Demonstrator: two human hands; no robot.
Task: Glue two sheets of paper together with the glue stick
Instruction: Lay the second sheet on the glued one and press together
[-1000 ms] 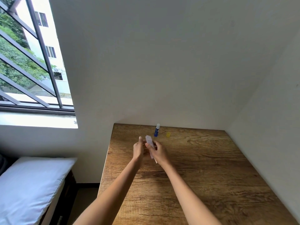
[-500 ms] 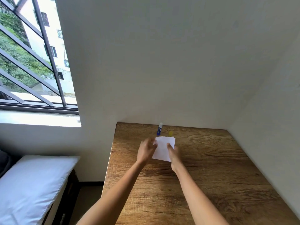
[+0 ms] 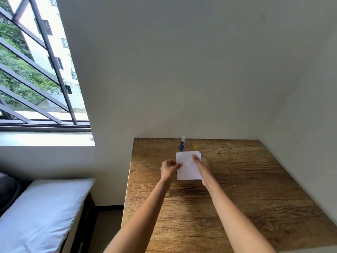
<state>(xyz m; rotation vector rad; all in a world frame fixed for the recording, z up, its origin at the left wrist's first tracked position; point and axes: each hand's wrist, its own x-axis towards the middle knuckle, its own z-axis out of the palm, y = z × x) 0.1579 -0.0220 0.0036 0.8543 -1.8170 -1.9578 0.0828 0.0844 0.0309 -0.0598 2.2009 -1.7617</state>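
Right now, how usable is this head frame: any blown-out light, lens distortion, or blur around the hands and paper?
Head view: the window sill is blown out; wide-angle bending slants the window bars and walls; the left hand, right hand and paper are evenly lit and fairly sharp; the glue stick is small, its label unreadable.

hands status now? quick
Left hand: pinches the left edge of the paper.
Right hand: grips the paper's right edge, fingers curled over it.
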